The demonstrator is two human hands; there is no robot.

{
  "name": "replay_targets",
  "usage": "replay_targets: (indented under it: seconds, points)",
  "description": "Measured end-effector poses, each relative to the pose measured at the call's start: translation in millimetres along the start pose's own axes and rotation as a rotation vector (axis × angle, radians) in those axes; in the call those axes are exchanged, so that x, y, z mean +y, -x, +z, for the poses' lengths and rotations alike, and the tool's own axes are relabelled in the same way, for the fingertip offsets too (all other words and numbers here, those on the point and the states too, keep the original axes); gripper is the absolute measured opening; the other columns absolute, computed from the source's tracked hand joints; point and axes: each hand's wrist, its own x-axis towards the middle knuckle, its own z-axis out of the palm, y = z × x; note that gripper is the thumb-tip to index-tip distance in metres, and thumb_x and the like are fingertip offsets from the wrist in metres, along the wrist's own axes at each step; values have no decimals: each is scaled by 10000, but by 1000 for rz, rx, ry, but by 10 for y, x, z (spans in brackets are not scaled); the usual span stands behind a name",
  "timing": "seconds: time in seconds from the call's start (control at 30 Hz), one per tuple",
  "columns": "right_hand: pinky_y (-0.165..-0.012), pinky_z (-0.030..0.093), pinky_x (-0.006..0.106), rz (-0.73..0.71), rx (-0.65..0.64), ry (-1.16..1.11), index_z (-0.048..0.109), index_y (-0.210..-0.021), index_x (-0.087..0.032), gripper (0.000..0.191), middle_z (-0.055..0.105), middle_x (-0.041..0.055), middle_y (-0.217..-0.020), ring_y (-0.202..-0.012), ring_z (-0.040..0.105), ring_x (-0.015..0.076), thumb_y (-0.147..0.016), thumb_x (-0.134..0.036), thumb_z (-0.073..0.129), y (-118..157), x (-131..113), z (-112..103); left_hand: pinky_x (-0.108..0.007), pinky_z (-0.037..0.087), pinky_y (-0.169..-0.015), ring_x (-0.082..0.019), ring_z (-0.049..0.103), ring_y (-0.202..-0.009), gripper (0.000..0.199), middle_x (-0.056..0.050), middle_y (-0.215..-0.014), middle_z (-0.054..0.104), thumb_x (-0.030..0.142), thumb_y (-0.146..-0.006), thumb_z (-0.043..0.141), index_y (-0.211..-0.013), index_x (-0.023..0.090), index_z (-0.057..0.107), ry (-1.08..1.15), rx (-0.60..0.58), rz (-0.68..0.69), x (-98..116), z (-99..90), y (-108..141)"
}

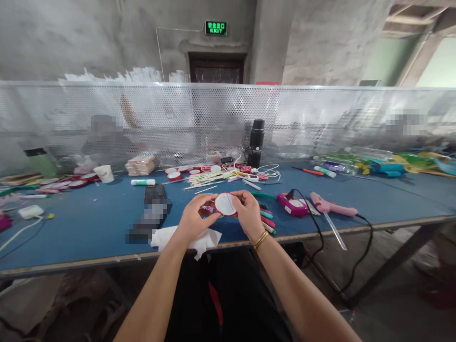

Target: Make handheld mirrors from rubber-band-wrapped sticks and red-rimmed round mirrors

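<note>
A round white disc with a red rim (pixel 225 204) is held up over the front of the table, its white face towards me. My left hand (pixel 197 213) grips its left edge between thumb and fingers. On the other side, my right hand (pixel 247 211) pinches the right edge, with the thumb on the white face. A patterned bit, partly covered by my left fingers, shows beside the disc. Below my left hand lies a crumpled white tissue (pixel 166 236). Several colored markers (pixel 267 222) lie just right of my right hand.
A pink glue gun (pixel 333 206) rests near the right edge, its cord hanging down beside a magenta power box (pixel 292 204). Behind my hands are wooden sticks (pixel 204 178), a black bottle (pixel 255 145) and more red-rimmed discs (pixel 174 175). A perforated metal screen (pixel 171 111) closes the back.
</note>
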Motion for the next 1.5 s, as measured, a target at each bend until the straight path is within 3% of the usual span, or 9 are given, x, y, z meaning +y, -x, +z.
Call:
replay_targets:
  seconds: [0.13, 0.33, 0.63, 1.07, 1.23, 1.37, 1.43, 1.5]
  points:
    - [-443, 377, 249, -42, 24, 19, 647, -875, -217, 209, 607, -23, -671, -497, 479, 116, -804, -414, 644, -8, 19, 7, -340, 598, -776, -218, 691, -951, 460, -110, -1184, 686, 221, -736, 773, -1193, 203, 728, -54, -13, 24, 10, 8, -9]
    - [-551, 464, 282, -108, 40, 95, 632, -855, -237, 235, 645, 6, -702, -660, 595, 183, -851, -471, 610, -44, 95, 7, -356, 599, -784, -239, 696, -988, 461, -112, -1205, 705, 238, -734, 790, -1190, 221, 729, -93, -16, 29, 0, -10, -21]
    - [-563, 460, 284, -164, 20, 114, 608, -821, -245, 278, 619, -2, -681, -653, 580, 183, -872, -518, 591, -50, 140, 9, -363, 604, -797, -263, 692, -1060, 450, -117, -1212, 722, 255, -719, 816, -1162, 232, 742, -101, -7, 60, -23, -29, -12]
    - [-593, 465, 292, -148, 21, 117, 599, -810, -246, 208, 614, 0, -696, -698, 581, 191, -869, -445, 590, -36, 110, 5, -364, 598, -790, -257, 692, -1034, 452, -116, -1198, 714, 247, -705, 822, -1149, 222, 737, -86, -33, 31, 7, -21, -27]
    - [-639, 471, 291, -194, 36, 155, 603, -826, -237, 199, 635, 7, -761, -716, 586, 178, -883, -423, 563, -39, 64, 20, -330, 583, -761, -243, 703, -981, 472, -89, -1141, 741, 276, -685, 848, -1144, 235, 743, -31, -12, -4, -9, -40, -42]
    - [-671, 479, 300, -236, 44, 188, 600, -824, -230, 197, 650, 12, -783, -711, 595, 173, -888, -407, 542, -40, 30, 36, -306, 561, -694, -225, 693, -893, 473, -94, -1082, 749, 372, -752, 800, -1193, 214, 736, 94, 4, -91, -67, -51, -50]
    - [-681, 480, 306, -254, 28, 204, 611, -834, -226, 199, 658, 13, -779, -708, 602, 177, -894, -405, 550, -20, 11, 43, -285, 527, -654, -207, 668, -821, 390, -81, -981, 748, 426, -801, 744, -1116, 195, 754, 131, 51, -133, -67, -51, -49]
    - [-692, 484, 312, -272, 4, 209, 620, -845, -225, 196, 669, 18, -782, -718, 615, 185, -901, -402, 558, 9, -6, 47, -262, 466, -598, -178, 608, -707, 304, -44, -801, 701, 471, -833, 695, -919, 186, 756, 121, 83, -150, -49, -47, -46]
